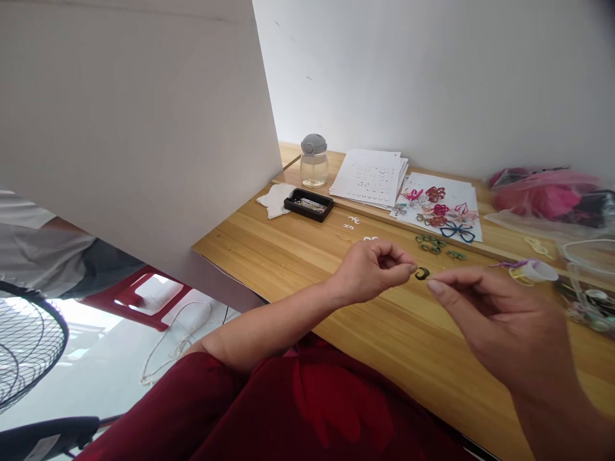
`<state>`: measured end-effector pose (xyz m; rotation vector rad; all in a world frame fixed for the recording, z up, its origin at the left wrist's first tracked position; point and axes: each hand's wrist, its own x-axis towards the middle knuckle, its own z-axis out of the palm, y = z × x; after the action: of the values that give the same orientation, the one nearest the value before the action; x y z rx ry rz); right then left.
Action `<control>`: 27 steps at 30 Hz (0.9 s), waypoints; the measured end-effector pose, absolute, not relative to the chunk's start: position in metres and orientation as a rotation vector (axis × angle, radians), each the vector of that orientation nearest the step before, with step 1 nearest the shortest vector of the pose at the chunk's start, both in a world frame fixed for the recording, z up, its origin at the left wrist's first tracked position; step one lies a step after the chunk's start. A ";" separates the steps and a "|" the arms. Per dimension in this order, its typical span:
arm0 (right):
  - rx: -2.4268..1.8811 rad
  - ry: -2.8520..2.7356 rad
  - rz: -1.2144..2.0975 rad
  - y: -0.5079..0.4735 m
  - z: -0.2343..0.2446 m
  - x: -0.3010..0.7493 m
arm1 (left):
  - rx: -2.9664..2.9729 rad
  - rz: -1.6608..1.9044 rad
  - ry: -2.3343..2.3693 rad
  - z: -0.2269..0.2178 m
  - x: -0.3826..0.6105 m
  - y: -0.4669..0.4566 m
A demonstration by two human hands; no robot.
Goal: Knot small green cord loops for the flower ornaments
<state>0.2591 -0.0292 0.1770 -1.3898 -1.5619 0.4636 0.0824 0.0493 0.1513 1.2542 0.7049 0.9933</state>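
Between my two hands is a small dark green crescent-shaped piece (422, 274). My left hand (372, 272) pinches its left end between thumb and fingertips. Just to the right, the thumb and forefinger of my right hand (504, 320) are pressed together, close to the piece; what they hold, if anything, is too fine to make out. On the table behind lie several similar green crescents (430, 244), with one more pair (456, 255) to their right. White crescent cutouts (371, 239) lie beyond my left hand.
A black tray (309, 205) of small parts sits on the wooden table (269, 256) near a lidded bottle (314, 163). Paper sheets (365, 176) and colourful flower pieces (438, 210) lie at the back. Right are a white spool (533, 271) and pink netting (552, 195). A fan (29, 346) stands left.
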 end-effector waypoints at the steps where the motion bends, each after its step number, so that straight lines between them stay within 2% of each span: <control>1: -1.403 -1.585 0.389 -0.027 0.183 0.260 | 1.267 0.959 0.691 0.152 0.082 0.049; 3: -1.402 -1.600 0.317 -0.020 0.192 0.262 | 1.286 0.907 0.668 0.155 0.081 0.048; 6: -1.331 -1.552 0.408 -0.004 0.195 0.263 | 1.276 0.869 0.610 0.158 0.081 0.046; 13: -1.218 -1.215 1.118 0.016 0.163 0.262 | 1.178 0.917 0.529 0.156 0.080 0.049; 16: -1.226 -1.192 1.189 0.004 0.149 0.257 | 1.158 0.981 0.560 0.152 0.081 0.052; 19: -1.334 -1.392 1.012 -0.015 0.149 0.254 | 1.158 1.031 0.655 0.148 0.083 0.054; 25: -1.402 -1.681 0.250 -0.027 0.182 0.263 | 1.217 0.952 0.661 0.152 0.082 0.053; 27: -1.391 -1.686 0.176 -0.019 0.190 0.265 | 1.228 0.894 0.645 0.156 0.080 0.051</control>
<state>0.2653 -0.0187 0.1899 -1.3906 -1.6864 0.1756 0.0804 0.0513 0.1558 1.2284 0.6446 0.8941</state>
